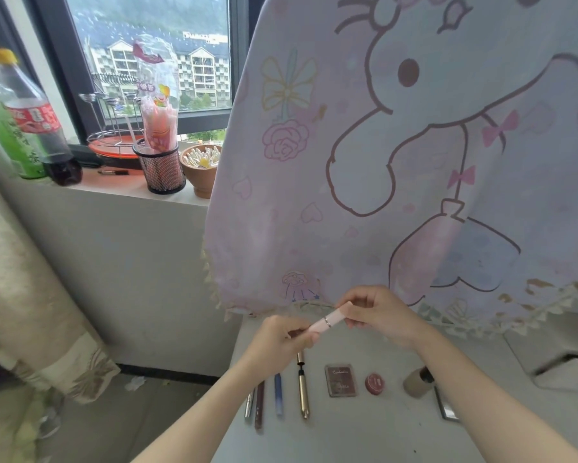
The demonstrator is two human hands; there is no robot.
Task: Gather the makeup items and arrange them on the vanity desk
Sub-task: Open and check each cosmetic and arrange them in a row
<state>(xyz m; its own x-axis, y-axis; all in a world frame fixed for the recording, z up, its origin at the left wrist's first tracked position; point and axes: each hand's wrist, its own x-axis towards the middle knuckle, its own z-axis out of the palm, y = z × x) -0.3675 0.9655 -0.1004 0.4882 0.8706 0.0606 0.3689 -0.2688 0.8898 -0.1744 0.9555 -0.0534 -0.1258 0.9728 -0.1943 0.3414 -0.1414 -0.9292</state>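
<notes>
Both hands raised over the desk (364, 429), left hand (280, 339) and right hand (377, 315) each pinching an end of a pink tube (329, 320), pens (279, 394), compact (341, 380), red pot (374, 383) lined up beneath

The straw bag (155, 95) reads "吸管"; the green bottle (0, 128) shows "茶".

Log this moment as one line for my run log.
left hand grips pink tube lower end | right hand pinches upper end | tube above vanity desk | gold pen, compact, red pot in row on desk
</notes>
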